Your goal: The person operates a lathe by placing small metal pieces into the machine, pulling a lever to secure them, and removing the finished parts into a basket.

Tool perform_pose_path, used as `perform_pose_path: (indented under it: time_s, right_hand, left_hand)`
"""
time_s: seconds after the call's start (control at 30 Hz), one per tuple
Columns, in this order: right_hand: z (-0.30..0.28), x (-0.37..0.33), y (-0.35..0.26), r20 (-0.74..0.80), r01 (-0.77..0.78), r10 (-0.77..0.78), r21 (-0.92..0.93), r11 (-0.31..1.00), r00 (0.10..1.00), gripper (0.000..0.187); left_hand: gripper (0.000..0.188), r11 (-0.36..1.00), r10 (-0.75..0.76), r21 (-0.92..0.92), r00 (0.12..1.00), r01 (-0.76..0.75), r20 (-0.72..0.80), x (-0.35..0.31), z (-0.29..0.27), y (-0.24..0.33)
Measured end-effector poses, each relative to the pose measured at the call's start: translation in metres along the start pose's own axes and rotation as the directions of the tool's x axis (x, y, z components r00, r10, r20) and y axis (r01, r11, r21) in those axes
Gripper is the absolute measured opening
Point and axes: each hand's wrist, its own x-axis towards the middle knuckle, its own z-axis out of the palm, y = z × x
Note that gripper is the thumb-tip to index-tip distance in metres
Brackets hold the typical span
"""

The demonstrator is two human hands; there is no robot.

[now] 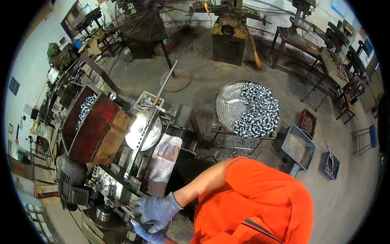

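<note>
My right hand (157, 210), in a grey-blue knit glove, reaches over the front of a greasy metal machine (107, 182). Its fingers curl in at the machine's edge, and whatever they grip is hidden. Just below it is my left hand (147, 234), gloved alike, its fingers pressed together and pointing at the same spot; anything between them is too small to make out. A round steel spindle part (102, 214) sits left of both hands. Above them lie a printed newspaper sheet (165, 156) and a shiny round metal plate (143, 136), crossed by a long slotted bar (156, 101).
A red hopper (97, 124) holding metal sleeves stands left, above a motor (72, 181). To the right, a perforated round tray (229, 105) carries many short metal sleeves (260, 112). Blue bins (298, 146) sit on the floor. A caged fan (152, 18) stands behind.
</note>
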Motion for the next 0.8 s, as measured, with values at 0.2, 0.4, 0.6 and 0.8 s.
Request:
perform_pose_path:
  time_s: [0.2, 0.4, 0.6, 0.8]
  right_hand:
    - [0.008, 0.008, 0.005, 0.141, 0.069, -0.056, -0.086, 0.994, 0.988, 0.047]
    - [0.016, 0.014, 0.016, 0.302, 0.071, -0.042, -0.085, 0.994, 0.952, 0.046]
    - [0.022, 0.039, 0.002, 0.409, 0.125, -0.086, -0.069, 0.99, 0.908, 0.044]
    - [0.029, 0.049, 0.01, 0.439, 0.127, -0.062, -0.121, 0.984, 0.896, 0.04]
  left_hand:
    - [0.046, 0.862, 0.084, 0.497, 0.995, -0.099, 0.053, 0.006, -0.027, 0.007]
    - [0.041, 0.668, 0.188, 0.732, 0.982, -0.133, 0.006, 0.002, -0.01, 0.018]
    - [0.04, 0.618, 0.142, 0.785, 0.988, -0.043, -0.058, -0.006, -0.024, 0.046]
    - [0.038, 0.422, 0.11, 0.898, 0.99, -0.126, 0.087, -0.005, -0.074, 0.074]
